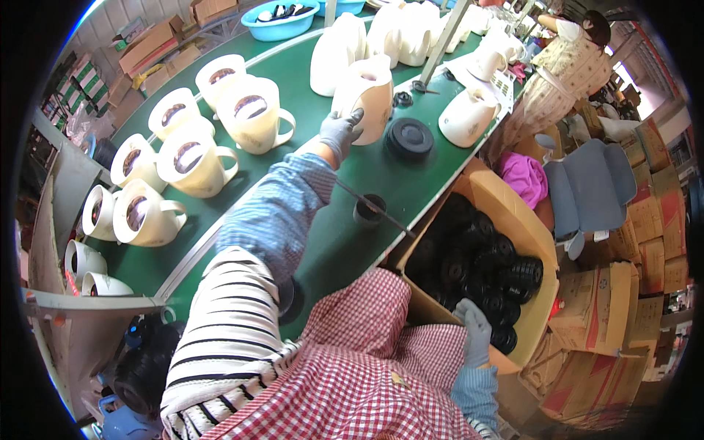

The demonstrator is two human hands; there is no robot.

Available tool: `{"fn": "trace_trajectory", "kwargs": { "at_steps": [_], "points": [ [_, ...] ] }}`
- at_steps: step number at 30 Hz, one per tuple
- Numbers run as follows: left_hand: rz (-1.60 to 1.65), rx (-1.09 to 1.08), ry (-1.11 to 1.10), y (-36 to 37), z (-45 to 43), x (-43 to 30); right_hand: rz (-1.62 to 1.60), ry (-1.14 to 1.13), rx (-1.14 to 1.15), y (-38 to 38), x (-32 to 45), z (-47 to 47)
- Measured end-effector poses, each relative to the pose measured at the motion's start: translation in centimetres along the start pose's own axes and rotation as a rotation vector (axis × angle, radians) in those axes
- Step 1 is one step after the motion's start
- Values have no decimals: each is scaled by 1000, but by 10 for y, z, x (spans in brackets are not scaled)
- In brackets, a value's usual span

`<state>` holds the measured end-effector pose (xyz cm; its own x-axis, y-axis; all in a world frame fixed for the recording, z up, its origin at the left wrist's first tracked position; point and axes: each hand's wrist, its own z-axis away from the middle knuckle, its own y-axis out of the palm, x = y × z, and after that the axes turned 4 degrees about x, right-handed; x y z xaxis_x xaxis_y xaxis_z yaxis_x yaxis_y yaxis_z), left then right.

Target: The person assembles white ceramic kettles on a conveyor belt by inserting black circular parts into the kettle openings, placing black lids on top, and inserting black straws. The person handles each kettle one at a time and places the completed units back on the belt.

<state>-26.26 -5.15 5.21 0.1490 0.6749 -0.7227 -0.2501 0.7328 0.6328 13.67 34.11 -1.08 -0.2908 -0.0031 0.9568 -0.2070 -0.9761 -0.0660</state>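
Observation:
My left hand (pixel 342 133), in a grey glove, reaches over the green work surface (pixel 330 242) and grips the near side of a cream kettle body (pixel 369 104) that stands upright. Beside that body lies a round black plastic base (pixel 410 137). A thin dark rod (pixel 379 210) crosses above a small black cup-shaped part (pixel 367 213). Low on the right, my gloved right hand (pixel 476 327) is at the near edge of a cardboard carton (pixel 531 236) full of round black plastic parts (pixel 467 264). Its fingers are bent, and I cannot see anything held in them.
Several cream kettle bodies with handles (pixel 198 165) stand at the left; more white bodies (pixel 335 60) line the far side. A blue basin (pixel 280 22) is behind them. A metal post (pixel 443 44) rises from the bench. At the right are a co-worker (pixel 566 77), a grey chair (pixel 588 187) and cartons (pixel 594 313).

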Motion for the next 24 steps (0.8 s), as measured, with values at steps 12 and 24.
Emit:
{"fn": "trace_trajectory", "kwargs": {
  "at_steps": [12, 24],
  "points": [
    [138, -344, 315, 6, -165, 22, 262, 93, -10, 14, -8, 12],
    [-813, -198, 502, -24, -93, -6, 341, 124, 57, 31, -3, 5]
  ]
}}
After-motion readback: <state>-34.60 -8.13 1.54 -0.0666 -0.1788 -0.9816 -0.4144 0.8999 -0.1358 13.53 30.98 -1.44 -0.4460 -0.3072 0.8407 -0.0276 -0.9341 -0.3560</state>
